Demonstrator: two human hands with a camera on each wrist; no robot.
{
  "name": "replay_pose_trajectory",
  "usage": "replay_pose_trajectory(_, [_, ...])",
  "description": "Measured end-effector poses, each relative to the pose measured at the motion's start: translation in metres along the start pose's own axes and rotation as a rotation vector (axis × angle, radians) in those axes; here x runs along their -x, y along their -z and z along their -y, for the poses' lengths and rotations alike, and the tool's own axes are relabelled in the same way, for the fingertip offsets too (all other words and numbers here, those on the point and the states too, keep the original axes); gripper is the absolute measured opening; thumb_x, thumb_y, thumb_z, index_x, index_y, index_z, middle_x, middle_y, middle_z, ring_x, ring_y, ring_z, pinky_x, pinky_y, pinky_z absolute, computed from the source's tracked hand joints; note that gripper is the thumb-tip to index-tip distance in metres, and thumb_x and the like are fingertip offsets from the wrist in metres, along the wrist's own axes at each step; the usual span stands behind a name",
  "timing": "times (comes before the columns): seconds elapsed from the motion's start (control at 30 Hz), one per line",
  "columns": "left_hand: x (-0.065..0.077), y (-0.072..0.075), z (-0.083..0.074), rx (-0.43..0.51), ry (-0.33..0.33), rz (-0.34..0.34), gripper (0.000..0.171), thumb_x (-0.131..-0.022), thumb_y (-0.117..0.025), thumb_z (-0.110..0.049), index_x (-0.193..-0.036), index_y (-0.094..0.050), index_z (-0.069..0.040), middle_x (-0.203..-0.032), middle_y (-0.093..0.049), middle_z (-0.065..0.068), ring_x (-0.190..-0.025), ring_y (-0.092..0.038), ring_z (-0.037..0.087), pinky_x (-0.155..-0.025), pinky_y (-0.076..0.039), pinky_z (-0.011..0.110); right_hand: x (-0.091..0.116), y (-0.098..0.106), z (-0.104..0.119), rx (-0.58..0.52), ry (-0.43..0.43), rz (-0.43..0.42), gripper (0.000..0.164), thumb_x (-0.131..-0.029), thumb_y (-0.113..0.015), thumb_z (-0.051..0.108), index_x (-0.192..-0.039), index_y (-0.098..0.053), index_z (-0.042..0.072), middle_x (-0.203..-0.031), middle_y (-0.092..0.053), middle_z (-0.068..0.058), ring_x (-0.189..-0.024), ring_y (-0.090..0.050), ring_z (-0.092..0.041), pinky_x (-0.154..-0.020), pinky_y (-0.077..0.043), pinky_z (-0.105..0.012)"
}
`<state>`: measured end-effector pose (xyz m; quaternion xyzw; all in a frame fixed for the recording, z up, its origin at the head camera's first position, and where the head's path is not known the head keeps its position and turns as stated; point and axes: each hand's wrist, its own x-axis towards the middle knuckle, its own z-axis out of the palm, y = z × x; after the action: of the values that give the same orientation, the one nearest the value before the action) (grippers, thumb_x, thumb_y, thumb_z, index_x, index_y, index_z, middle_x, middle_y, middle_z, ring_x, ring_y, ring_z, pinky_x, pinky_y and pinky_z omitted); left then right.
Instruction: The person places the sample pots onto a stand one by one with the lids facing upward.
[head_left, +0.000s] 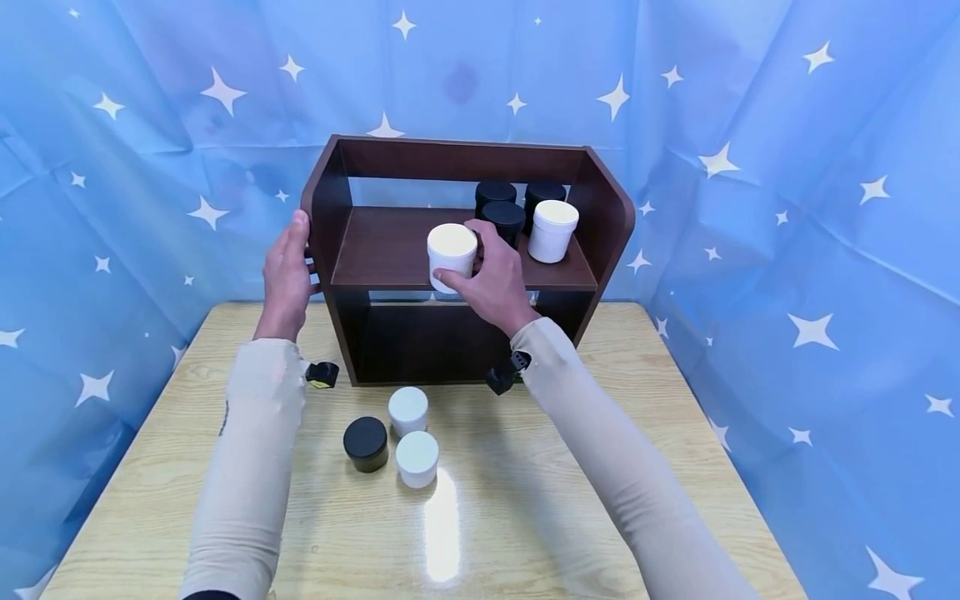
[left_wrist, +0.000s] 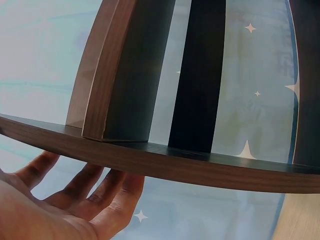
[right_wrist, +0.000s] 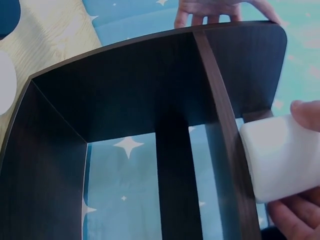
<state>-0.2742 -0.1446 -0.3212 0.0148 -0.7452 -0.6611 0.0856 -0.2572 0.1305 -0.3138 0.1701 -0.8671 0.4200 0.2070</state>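
Note:
My right hand [head_left: 501, 279] grips a white lidded jar [head_left: 452, 250] between thumb and fingers, at the front edge of the upper shelf [head_left: 386, 242] of a dark brown wooden rack. In the right wrist view the same white jar [right_wrist: 280, 157] is beside the shelf board's front edge. My left hand [head_left: 285, 275] rests its extended fingers against the outside of the rack's left side panel [head_left: 327, 212]; the left wrist view shows those fingers [left_wrist: 122, 197] touching the panel. On the upper shelf's right half stand several black jars [head_left: 496, 197] and another white jar [head_left: 553, 232].
On the wooden table [head_left: 585, 500] before the rack stand a black jar [head_left: 366, 443] and two white jars, one nearer [head_left: 417, 458] and one behind it [head_left: 408, 411]. The rack's lower compartment [head_left: 427, 342] lies under the shelf. A blue star-patterned curtain [head_left: 465, 75] surrounds the table.

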Motion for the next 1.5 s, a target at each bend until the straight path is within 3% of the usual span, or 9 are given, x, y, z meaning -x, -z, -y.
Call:
replay_pose_trajectory(0.37, [0.005, -0.001, -0.005, 0.001, 0.001, 0.004, 0.061, -0.098, -0.029, -0.072, -0.145, -0.048, -0.039, -0.15, -0.044, 0.009, -0.132, -0.046, 0.031, -0.111, -0.04, 0.06, -0.006, -0.001, 0.004, 0.04, -0.025, 0.02, 0.071, -0.083, -0.083, 0.03, -0.14, -0.047, 0.007, -0.138, -0.059, -0.012, -0.118, -0.06, -0.026, -0.099, -0.055, -0.042])
replay_pose_trajectory(0.9, [-0.001, 0.001, -0.001, 0.014, -0.002, -0.006, 0.062, -0.096, -0.03, -0.074, -0.141, -0.052, -0.036, -0.138, -0.049, 0.003, -0.124, -0.05, 0.027, -0.106, -0.043, 0.056, -0.025, -0.009, 0.011, 0.12, -0.072, 0.056, 0.068, -0.087, -0.079, 0.032, -0.139, -0.044, 0.006, -0.139, -0.057, -0.012, -0.125, -0.058, -0.026, -0.106, -0.051, -0.042])
replay_pose_trajectory(1.27, [0.001, 0.0, -0.001, -0.002, 0.007, -0.002, 0.062, -0.096, -0.03, -0.074, -0.142, -0.05, -0.037, -0.144, -0.047, 0.007, -0.127, -0.048, 0.027, -0.109, -0.042, 0.057, -0.037, -0.013, 0.01, 0.22, -0.137, 0.072, 0.07, -0.089, -0.076, 0.038, -0.14, -0.04, 0.006, -0.138, -0.057, -0.014, -0.123, -0.06, -0.027, -0.104, -0.053, -0.043])
replay_pose_trajectory(1.5, [0.0, -0.001, 0.0, -0.004, -0.014, -0.023, 0.063, -0.096, -0.03, -0.075, -0.138, -0.055, -0.035, -0.135, -0.052, 0.003, -0.119, -0.054, 0.026, -0.1, -0.049, 0.051, -0.043, -0.02, 0.013, 0.267, -0.158, 0.055, 0.07, -0.09, -0.074, 0.038, -0.14, -0.037, 0.004, -0.136, -0.057, -0.017, -0.121, -0.061, -0.029, -0.103, -0.054, -0.043])
